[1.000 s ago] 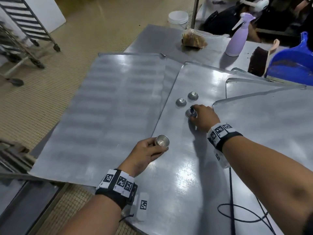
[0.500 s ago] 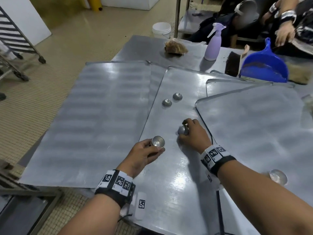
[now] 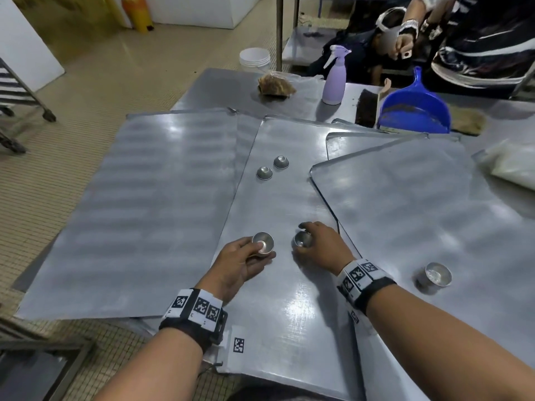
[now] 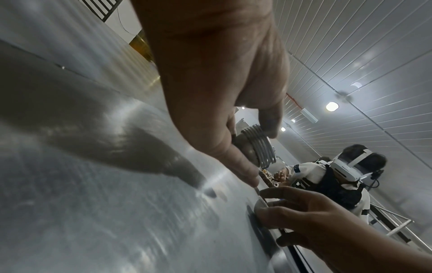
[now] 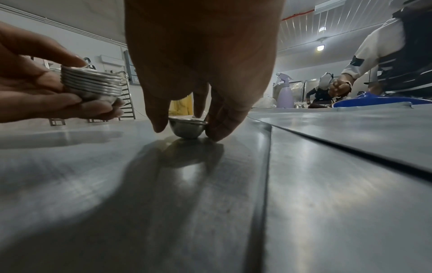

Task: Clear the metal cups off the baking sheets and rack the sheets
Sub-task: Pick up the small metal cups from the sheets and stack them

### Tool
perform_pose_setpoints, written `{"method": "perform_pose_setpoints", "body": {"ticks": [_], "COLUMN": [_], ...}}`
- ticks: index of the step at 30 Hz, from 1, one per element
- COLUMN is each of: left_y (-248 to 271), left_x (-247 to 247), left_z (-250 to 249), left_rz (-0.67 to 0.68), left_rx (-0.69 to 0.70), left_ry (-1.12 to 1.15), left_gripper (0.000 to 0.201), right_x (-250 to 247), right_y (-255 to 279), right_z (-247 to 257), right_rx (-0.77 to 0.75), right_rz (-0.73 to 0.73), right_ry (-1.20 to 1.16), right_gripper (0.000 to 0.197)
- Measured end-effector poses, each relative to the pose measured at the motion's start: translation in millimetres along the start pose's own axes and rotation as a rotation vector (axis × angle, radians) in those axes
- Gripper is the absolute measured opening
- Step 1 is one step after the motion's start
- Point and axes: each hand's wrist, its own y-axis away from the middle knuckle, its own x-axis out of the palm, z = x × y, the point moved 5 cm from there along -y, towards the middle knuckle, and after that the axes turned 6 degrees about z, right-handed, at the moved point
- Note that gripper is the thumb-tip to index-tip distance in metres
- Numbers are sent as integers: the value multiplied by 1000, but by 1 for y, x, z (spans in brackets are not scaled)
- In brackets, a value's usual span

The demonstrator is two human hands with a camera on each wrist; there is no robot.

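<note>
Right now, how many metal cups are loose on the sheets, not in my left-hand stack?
4: two upside down on the middle sheet, one in the right hand, one upright on the right sheet.

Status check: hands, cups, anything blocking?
Left hand holds cup stack. Right hand pinches one cup on middle sheet. Three loose cups remain; nothing blocking.

Nested stack of small metal cups (image 3: 263, 245), rims up, held off the middle baking sheet (image 3: 289, 314). Single cup (image 3: 302, 239) upright on that sheet just beside the stack, pinched at the rim. Two more cups (image 3: 264, 172) (image 3: 281, 162) inverted, near each other, farther up the same sheet. One upright cup (image 3: 438, 274) on the right sheet (image 3: 405, 204), which overlaps the middle sheet's edge. Left sheet (image 3: 144, 212) bare, matte grey
</note>
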Motion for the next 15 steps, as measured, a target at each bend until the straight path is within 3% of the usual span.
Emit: {"method": "perform_pose_setpoints", "body": {"ticks": [5,9,15], "left_y": [2,5,8], "left_x": [-4,-6,-1], "left_z": [3,5,3], "left_rz": [-24,-30,-15], "left_rx": [9,3,29], "left_ry": [11,6,107], "left_gripper": [24,26,22], "right_x": [4,2,-8], "right_y": [8,11,26], "right_z": [-1,3,50], "right_rx": [14,7,-188], "right_rz": [20,21,-22], "right_ry": [47,-56,-338], "right_gripper": [48,50,66]}}
